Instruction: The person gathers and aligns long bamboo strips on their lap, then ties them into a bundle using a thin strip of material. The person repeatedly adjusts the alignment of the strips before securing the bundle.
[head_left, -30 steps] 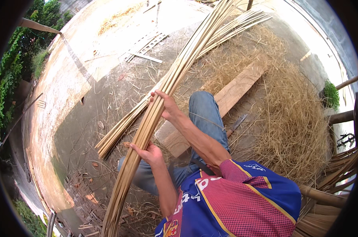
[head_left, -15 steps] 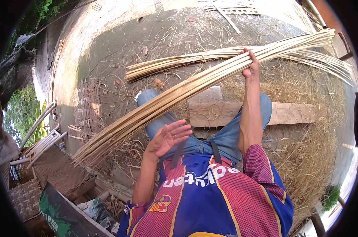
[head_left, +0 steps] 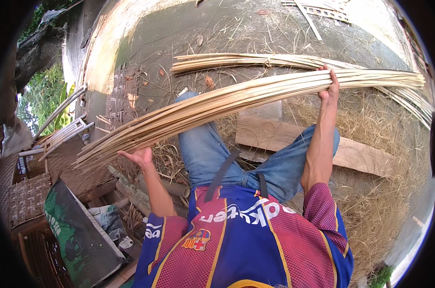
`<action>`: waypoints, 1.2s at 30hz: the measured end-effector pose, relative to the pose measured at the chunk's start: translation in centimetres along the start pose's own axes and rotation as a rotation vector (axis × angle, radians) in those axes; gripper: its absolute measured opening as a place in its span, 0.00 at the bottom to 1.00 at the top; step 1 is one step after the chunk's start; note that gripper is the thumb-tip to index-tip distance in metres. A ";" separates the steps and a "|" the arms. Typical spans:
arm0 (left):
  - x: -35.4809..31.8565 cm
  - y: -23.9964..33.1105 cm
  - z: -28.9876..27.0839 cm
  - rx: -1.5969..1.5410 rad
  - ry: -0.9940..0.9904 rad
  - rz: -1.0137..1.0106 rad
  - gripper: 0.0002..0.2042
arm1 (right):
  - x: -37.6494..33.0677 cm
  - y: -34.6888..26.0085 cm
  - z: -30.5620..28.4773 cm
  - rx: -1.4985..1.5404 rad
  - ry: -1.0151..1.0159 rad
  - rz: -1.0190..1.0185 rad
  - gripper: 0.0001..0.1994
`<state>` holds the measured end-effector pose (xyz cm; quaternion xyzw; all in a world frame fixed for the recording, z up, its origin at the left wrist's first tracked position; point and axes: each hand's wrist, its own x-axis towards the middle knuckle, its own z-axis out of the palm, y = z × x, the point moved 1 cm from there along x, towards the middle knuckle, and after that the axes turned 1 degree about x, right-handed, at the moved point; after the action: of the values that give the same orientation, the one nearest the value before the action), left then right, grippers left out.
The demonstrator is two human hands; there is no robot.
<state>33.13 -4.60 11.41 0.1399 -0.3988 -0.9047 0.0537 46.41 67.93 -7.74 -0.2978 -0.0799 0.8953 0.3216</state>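
Note:
A long bundle of pale bamboo strips (head_left: pixel 203 108) stretches across in front of me, over my knees. My right hand (head_left: pixel 329 89) is wrapped round it right of the middle, fingertips showing on its far side. At the left end my left hand (head_left: pixel 140 156) holds the bundle from its near edge; the thumb points left along the strips, and the fingers are hidden by them. A second bundle of bamboo strips (head_left: pixel 217 61) lies on the ground beyond, partly covered at the right by the held one.
A wooden plank (head_left: pixel 356 152) lies near my right knee, among heaps of thin shavings (head_left: pixel 385 192). At the left are a woven mat (head_left: pixel 119 96), a bamboo frame (head_left: pixel 64 137) and a dark green panel (head_left: pixel 80 235). A bamboo pole (head_left: pixel 176 188) lies near my left arm.
My left hand has moved left from above my lap, where it was open, to the bundle's left end. The held bundle has swung nearer to level, its right end lower in view.

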 end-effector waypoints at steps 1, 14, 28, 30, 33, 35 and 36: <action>0.8 0.0 0.1 0.014 0.019 0.073 0.56 | -0.7 0.1 1.2 0.015 0.007 0.010 0.20; 2.0 -0.9 5.0 -0.231 -0.311 0.041 0.46 | -3.0 -1.2 0.4 -0.039 0.089 0.004 0.19; 4.5 -7.7 5.1 -0.149 0.004 -0.142 0.19 | -1.1 -6.5 -2.2 -0.376 0.496 -0.245 0.28; 3.8 -8.1 4.8 -0.132 0.048 -0.128 0.19 | -5.7 -2.5 3.8 -0.622 0.617 -0.446 0.29; 4.1 -11.4 6.6 -0.166 0.026 -0.216 0.18 | -9.5 -0.5 6.7 -1.013 0.518 -0.889 0.28; 3.1 -13.3 6.7 -0.187 0.027 -0.257 0.17 | -11.8 4.5 9.5 -1.290 0.211 -0.958 0.25; 2.1 -14.9 6.7 -0.203 0.025 -0.301 0.17 | -13.4 7.8 11.2 -1.418 0.007 -0.900 0.23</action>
<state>29.37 9.81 4.29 0.2031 -0.2790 -0.9364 -0.0636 43.98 54.04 5.12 -0.3721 -0.7339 0.4183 0.3848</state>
